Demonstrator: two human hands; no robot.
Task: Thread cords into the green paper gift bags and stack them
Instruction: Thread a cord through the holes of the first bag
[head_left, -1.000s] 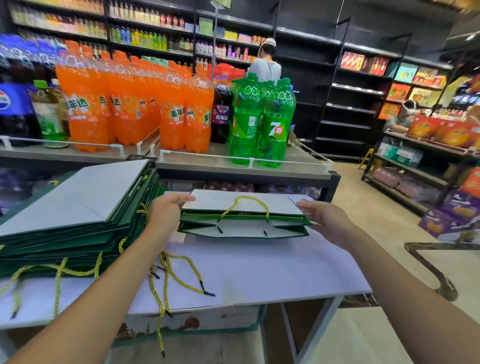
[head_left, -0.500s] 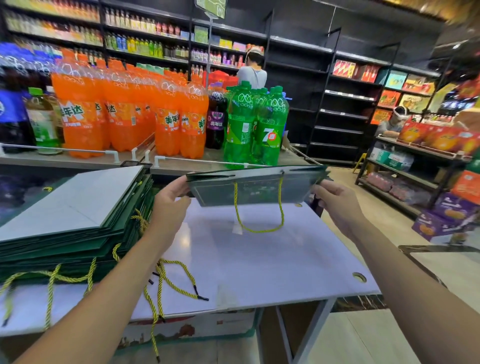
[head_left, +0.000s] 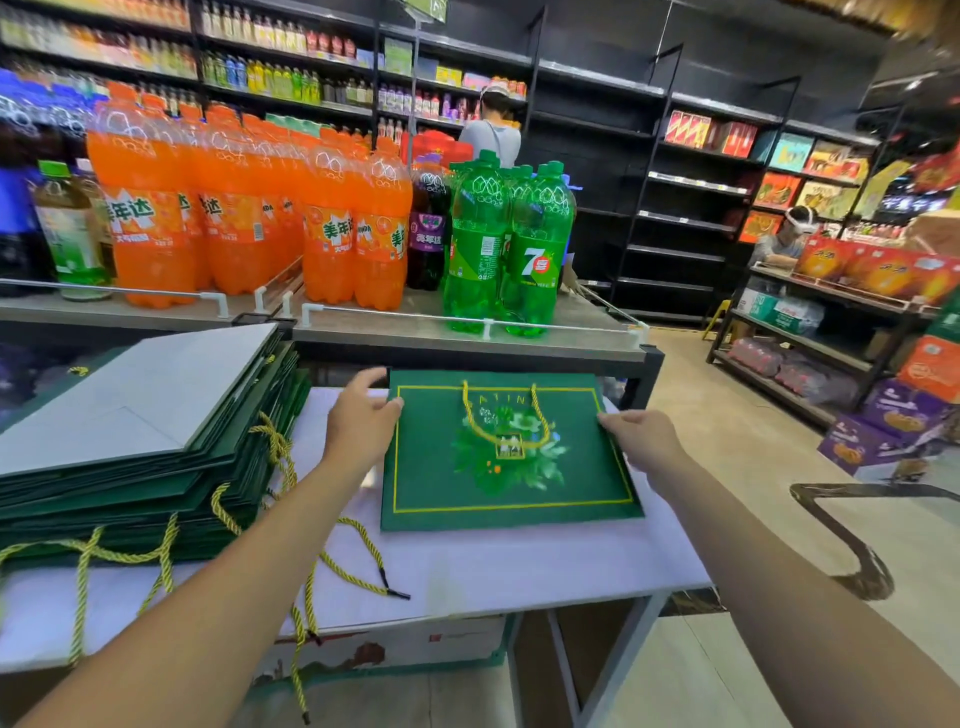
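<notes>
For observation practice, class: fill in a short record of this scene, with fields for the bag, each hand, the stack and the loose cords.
bag: flat on the table, printed side up, handle lying on it
left hand: grips its left edge
right hand: grips its right edge
stack: bags piled at the table's left
loose cords: on the table, near edge, some hanging over

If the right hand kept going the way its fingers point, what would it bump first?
Probably the yellow cord lying on the green bag, whose edge the right hand holds; depth is hard to judge.
</notes>
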